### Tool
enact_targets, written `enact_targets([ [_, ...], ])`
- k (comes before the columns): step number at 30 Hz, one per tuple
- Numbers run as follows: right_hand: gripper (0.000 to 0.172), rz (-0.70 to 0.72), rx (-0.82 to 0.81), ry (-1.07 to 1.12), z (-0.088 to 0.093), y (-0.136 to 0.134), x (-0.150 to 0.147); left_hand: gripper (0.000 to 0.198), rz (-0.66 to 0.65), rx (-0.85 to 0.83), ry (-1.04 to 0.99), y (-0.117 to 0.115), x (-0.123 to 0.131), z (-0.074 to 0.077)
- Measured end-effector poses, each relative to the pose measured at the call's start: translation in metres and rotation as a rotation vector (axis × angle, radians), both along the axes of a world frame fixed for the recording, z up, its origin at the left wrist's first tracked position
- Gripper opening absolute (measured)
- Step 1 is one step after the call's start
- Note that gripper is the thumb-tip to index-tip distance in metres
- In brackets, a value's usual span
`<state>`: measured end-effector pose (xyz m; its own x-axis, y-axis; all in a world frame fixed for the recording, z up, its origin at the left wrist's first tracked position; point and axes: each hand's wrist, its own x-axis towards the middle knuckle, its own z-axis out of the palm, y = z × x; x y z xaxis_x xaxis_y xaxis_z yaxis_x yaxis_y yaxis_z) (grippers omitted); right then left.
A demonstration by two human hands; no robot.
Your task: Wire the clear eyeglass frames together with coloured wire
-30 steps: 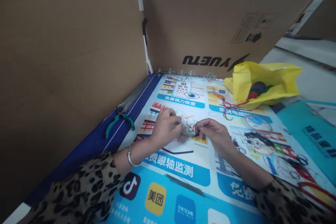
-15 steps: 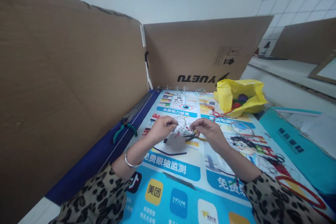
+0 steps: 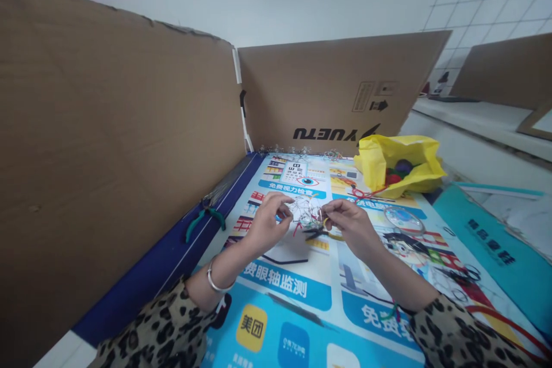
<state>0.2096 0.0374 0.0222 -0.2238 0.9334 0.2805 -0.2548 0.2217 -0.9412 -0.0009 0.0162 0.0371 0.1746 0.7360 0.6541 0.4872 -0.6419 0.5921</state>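
Between my two hands sits an open tangle of thin wire [image 3: 305,210] with small red and green bits on it. My left hand [image 3: 271,219], with a silver bangle at the wrist, has thumb and fingers curled at the tangle's left edge. On the opposite side, my right hand [image 3: 350,223] pinches the wire with thumb and forefinger. Just below lie pliers [image 3: 317,234] with dark jaws and yellow handles, partly covered by my right hand. A black strip [image 3: 287,261] lies nearer to me on the printed sheet. The exact contact at the fingertips is too small to see.
Cardboard panels [image 3: 129,103] stand to the left and at the back. Teal-handled pliers [image 3: 205,222] lie at left. A yellow bag [image 3: 399,167] holds dark and red balls. Scissors [image 3: 466,275], a clear round dish [image 3: 404,221] and a red ring [image 3: 509,325] are at right.
The fingers of my left hand have shifted, with a wider gap between thumb and forefinger. My right hand stays at the wire's right side. The whole view has moved slightly.
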Motion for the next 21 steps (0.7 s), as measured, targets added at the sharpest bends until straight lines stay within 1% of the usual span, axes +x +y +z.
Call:
enact_targets([
  [5, 0.007, 0.011, -0.026, -0.017, -0.004, -0.003, -0.002, 0.031, 0.134, -0.009, -0.069, -0.001, 0.001, -0.004],
  [8, 0.005, 0.026, -0.058, -0.022, -0.005, -0.005, -0.004, 0.028, 0.183, 0.035, -0.102, -0.002, 0.002, -0.006],
  [14, 0.003, 0.061, -0.111, 0.010, -0.004, -0.008, -0.005, 0.021, 0.197, 0.088, -0.124, -0.003, 0.002, -0.007],
  [18, 0.003, 0.087, -0.100, 0.025, -0.002, -0.009, -0.006, 0.015, 0.197, 0.091, -0.104, -0.004, 0.002, -0.007],
  [21, 0.005, 0.094, -0.077, 0.017, -0.001, -0.010, -0.006, 0.014, 0.189, 0.076, -0.099, -0.006, 0.003, -0.006],
])
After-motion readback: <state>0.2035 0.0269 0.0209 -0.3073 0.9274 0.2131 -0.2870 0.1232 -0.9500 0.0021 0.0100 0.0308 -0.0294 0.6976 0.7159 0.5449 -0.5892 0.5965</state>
